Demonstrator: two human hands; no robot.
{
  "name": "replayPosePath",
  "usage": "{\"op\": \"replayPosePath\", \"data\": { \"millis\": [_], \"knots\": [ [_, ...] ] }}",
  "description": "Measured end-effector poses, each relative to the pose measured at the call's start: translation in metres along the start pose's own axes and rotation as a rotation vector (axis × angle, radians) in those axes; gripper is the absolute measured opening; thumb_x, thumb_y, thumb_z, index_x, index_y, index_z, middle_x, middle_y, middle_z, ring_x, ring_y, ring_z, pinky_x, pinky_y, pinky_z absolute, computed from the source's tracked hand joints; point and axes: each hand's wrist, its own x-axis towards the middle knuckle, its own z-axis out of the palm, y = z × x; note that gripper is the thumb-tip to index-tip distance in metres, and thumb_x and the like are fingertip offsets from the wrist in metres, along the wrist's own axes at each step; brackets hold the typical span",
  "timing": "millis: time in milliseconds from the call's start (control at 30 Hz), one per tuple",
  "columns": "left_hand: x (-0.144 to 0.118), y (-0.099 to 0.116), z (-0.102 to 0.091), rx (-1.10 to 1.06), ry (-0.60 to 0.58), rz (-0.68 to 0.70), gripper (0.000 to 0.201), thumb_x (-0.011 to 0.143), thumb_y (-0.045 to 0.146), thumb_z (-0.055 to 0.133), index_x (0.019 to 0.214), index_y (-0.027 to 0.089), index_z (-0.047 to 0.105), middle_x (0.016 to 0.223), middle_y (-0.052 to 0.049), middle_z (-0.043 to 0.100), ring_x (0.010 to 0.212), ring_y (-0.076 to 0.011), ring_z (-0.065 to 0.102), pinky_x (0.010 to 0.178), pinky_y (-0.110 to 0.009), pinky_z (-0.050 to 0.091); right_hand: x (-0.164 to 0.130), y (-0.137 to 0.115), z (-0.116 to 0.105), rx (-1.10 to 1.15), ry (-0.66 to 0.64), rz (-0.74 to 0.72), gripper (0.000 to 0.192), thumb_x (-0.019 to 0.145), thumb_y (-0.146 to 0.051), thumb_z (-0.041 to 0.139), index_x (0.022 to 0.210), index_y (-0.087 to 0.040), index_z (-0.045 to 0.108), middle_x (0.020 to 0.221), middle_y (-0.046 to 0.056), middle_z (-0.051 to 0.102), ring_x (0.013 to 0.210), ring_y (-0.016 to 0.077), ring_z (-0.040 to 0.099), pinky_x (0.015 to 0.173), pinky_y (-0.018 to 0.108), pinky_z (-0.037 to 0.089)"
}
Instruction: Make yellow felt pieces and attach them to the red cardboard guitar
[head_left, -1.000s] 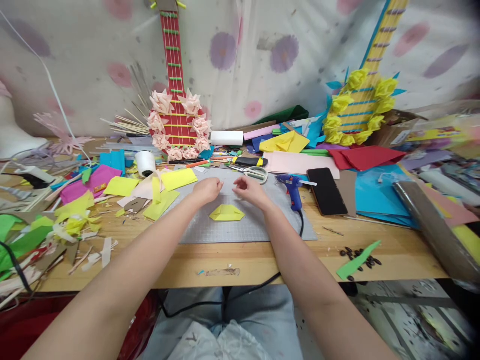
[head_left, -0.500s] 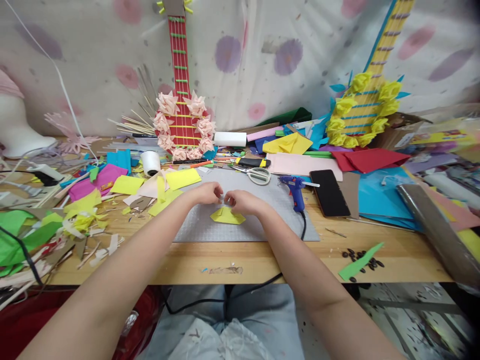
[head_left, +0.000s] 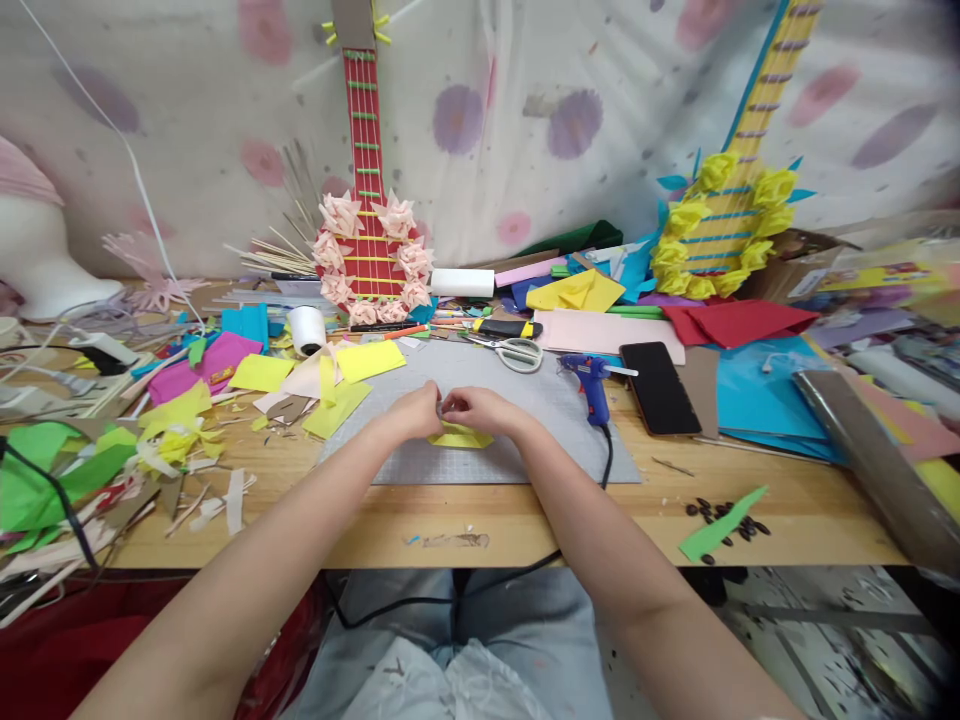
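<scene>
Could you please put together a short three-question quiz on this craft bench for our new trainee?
1. True or false: both hands meet at the folded yellow paper on the grey cutting mat.
2. What lies just right of the blue glue gun? A) black phone B) white tape roll C) scissors
3. Fill in: the pink paper flowers ring the body of the ___ cardboard guitar.

Key
1. True: the left hand and right hand touch above it.
2. A, the black phone.
3. Red, the red cardboard guitar.
</scene>
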Motion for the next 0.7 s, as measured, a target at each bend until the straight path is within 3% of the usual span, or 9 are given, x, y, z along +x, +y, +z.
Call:
{"op": "replayPosePath", "data": {
  "millis": [100,267,500,600,700],
  "knots": [
    [0.000,-0.002,0.000,-0.003,0.019,0.009,0.053,0.057,0.026,0.065,0.105,0.018,0.045,0.090,-0.005,0.064,0.078,-0.0183,0.061,0.058,-0.024,0.039,0.004,-0.007,0.001,-0.124,0.019,0.060,0.012,0.069,-0.024,0.057,0.078,-0.017,0.060,0.076,0.001,0.061,0.065,0.0104,0.050,0.054,0.021,0.031],
    [-0.004,-0.004,-0.005,-0.014,0.040,0.032,0.050,0.057,0.028,0.065,0.103,0.019,0.046,0.090,-0.005,0.064,0.079,-0.0194,0.061,0.061,-0.026,0.041,0.004,-0.021,-0.003,-0.234,-0.041,0.020,0.009,0.066,-0.021,0.056,0.074,-0.017,0.058,0.082,0.003,0.061,0.068,0.0119,0.051,0.053,0.020,0.030],
    [0.001,-0.019,-0.014,-0.213,0.054,0.031,0.046,0.055,0.025,0.067,0.097,0.017,0.049,0.092,-0.004,0.064,0.084,-0.0182,0.060,0.067,-0.026,0.044,0.002,-0.022,-0.008,-0.034,-0.079,0.007,0.011,0.067,-0.016,0.056,0.078,-0.018,0.055,0.074,-0.001,0.060,0.065,0.0097,0.051,0.056,0.019,0.033],
    [0.009,-0.025,-0.016,-0.533,0.198,-0.021,0.038,0.062,0.033,0.065,0.092,0.016,0.050,0.097,-0.007,0.063,0.088,-0.0177,0.060,0.072,-0.026,0.046,0.011,-0.013,-0.008,0.283,0.106,0.062,0.018,0.069,-0.018,0.055,0.087,-0.018,0.053,0.076,-0.001,0.059,0.068,0.0099,0.053,0.059,0.019,0.038],
    [0.014,-0.024,-0.016,-1.016,0.278,-0.052,0.035,0.072,0.043,0.057,0.092,0.016,0.047,0.108,-0.011,0.059,0.091,-0.0154,0.060,0.075,-0.025,0.048,0.025,-0.006,-0.006,0.638,0.399,0.258,0.024,0.074,-0.021,0.049,0.098,-0.018,0.046,0.083,0.002,0.058,0.071,0.0114,0.055,0.060,0.021,0.042]
  ]
}}
